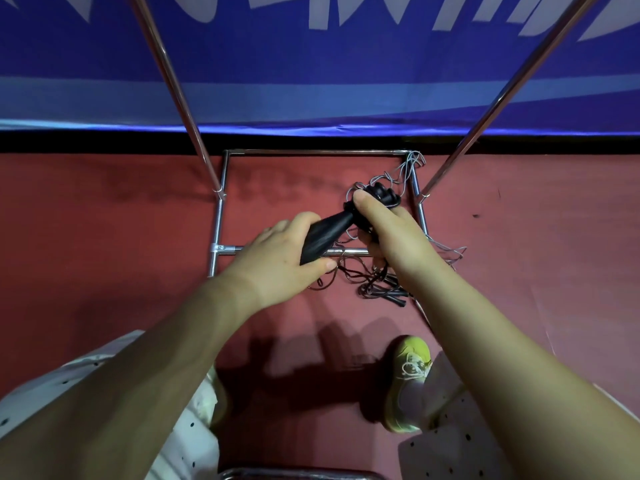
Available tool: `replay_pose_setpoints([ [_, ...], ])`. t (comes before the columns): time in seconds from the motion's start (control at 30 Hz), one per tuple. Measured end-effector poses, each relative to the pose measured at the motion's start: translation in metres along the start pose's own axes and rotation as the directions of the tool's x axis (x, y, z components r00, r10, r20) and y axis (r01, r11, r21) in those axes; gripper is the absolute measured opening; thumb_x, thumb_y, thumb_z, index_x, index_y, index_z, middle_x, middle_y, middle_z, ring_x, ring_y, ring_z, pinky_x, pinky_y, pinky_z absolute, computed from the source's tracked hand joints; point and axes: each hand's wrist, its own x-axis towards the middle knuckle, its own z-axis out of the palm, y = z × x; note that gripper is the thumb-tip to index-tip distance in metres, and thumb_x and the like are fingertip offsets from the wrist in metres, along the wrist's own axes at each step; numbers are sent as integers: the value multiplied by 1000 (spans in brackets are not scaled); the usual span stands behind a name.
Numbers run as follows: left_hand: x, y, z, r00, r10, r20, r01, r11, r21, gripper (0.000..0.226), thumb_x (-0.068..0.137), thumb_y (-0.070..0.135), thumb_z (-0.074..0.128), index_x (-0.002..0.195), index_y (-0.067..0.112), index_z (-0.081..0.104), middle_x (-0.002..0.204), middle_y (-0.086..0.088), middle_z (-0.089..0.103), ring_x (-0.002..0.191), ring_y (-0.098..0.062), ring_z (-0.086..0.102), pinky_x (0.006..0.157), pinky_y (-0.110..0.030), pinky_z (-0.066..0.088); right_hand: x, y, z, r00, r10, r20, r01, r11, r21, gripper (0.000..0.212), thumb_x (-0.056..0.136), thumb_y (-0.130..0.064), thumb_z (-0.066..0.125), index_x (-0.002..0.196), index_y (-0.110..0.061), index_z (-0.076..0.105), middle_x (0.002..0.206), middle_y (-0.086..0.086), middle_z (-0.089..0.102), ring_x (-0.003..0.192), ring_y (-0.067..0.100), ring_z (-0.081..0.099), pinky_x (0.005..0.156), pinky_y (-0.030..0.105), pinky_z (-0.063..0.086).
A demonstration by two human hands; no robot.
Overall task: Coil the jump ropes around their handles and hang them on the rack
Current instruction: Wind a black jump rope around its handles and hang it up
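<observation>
A blue banner [311, 64] hangs behind a red floor [104, 220], and a chrome rack [502, 95] stands over it, its base bars framing the work. Loose ropes [367, 282] lie tangled on the floor near the rack's right side, some dark, some pale, a few strands draped over the base bar.

The left hand [284, 258] grips the thick end of a pair of black handles [325, 233], fingers curled round them. The right hand [384, 223] pinches the narrow end, where black rope [381, 195] is looped in tight turns.

The coil looks partly wound and nothing hangs on the rack yet. The slack appears to trail into the floor tangle, so it could snag another rope or the base bar. If the right thumb lifts, the turns may spring loose.
</observation>
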Motion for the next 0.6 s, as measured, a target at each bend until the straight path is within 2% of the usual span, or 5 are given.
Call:
replay_pose_setpoints([
  [0.13, 1, 3, -2, 971, -62, 233, 130, 949, -288, 63, 67, 67, 62, 117, 32, 46, 105, 5, 59, 94, -14, 58, 90, -35, 46, -2, -4, 2, 997, -77, -6, 77, 992, 103, 25, 75, -41, 50, 69, -18, 43, 56, -6, 37, 41, 2, 30, 49, 23, 28],
  [0.23, 1, 7, -8, 894, -29, 447, 388, 549, -740, 64, 69, 70, 46, 100, 16, 58, 86, -9, 64, 77, -23, 62, 78, -36, 46, -6, -1, 2, 983, -170, 75, 142, 948, 285, 21, 65, -32, 55, 70, -16, 42, 49, -13, 40, 41, 1, 33, 45, 19, 28],
  [0.37, -1, 6, -7, 702, 379, 603, 605, 129, -786, 88, 67, 79, 47, 100, 1, 71, 90, -20, 70, 76, -32, 68, 71, -40, 56, -14, -3, 2, 877, -354, 326, 165, 858, 486, 33, 62, -34, 53, 83, -9, 44, 52, 1, 49, 38, 11, 45, 41, 17, 33],
  [0.47, -6, 8, -3, 638, 474, 608, 641, 111, -759, 86, 68, 82, 48, 94, 3, 71, 71, -9, 65, 58, -22, 62, 55, -30, 52, -12, -2, 1, 909, -308, 281, 156, 877, 455, 43, 58, -40, 55, 91, -12, 50, 62, -8, 57, 49, 5, 52, 46, 15, 39],
  [0.6, -5, 15, -5, 757, 231, 611, 571, 221, -791, 81, 70, 79, 26, 74, 8, 64, 56, -5, 51, 41, -17, 47, 43, -22, 38, -9, -2, 2, 947, -307, 91, 308, 951, 6, 21, 75, -45, 51, 80, -25, 52, 67, -19, 54, 65, -3, 49, 65, 18, 41],
])
